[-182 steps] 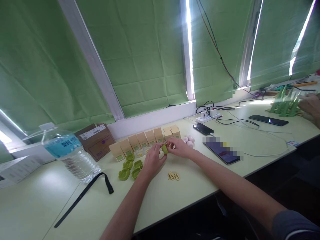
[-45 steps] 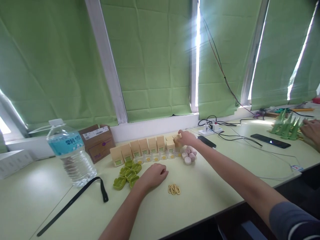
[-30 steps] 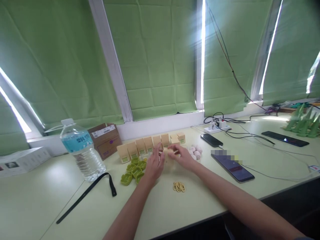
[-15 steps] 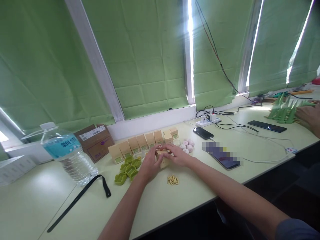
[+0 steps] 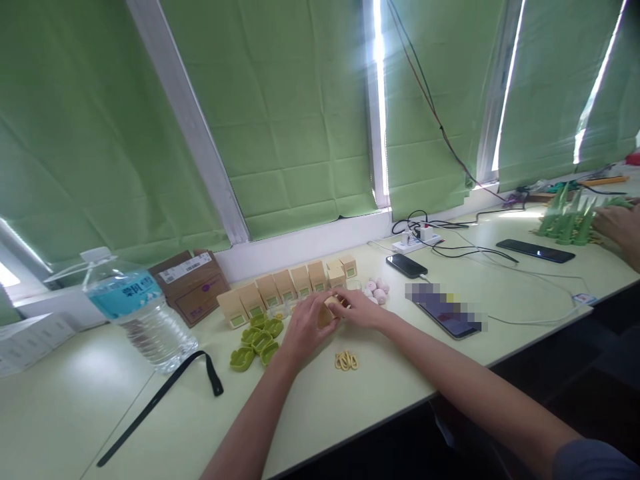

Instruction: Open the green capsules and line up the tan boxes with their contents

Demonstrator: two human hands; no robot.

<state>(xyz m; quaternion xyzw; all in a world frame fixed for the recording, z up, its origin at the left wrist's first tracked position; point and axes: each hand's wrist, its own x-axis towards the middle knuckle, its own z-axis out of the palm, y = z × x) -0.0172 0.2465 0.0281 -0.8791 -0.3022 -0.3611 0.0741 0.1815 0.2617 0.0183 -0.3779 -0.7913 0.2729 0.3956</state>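
Observation:
Just in front of a row of tan cards, both my hands meet around a small tan box (image 5: 331, 303). My left hand (image 5: 307, 323) wraps it from the left, with the thumb along its near side. From the right, my right hand (image 5: 359, 308) presses its fingers against the box's top and side. Much of the box is hidden by the fingers. Left of my left hand lie several green flower-shaped pieces (image 5: 261, 341). A few cream rings (image 5: 347, 361) rest near my wrists, and pinkish-white balls (image 5: 380, 293) sit beyond my right hand.
Several tan cards with small windows (image 5: 268, 291) stand behind my hands. At left are a water bottle (image 5: 145, 320), a black strap (image 5: 165, 393) and a cardboard box (image 5: 193, 287). Phones (image 5: 407, 265) and cables lie right. Another person's hand (image 5: 620, 227) is by green spiky pieces (image 5: 565, 223).
The small tan box has been turned and tipped up between my hands. My left hand now wraps further around it, and my right fingers have drawn in closer together.

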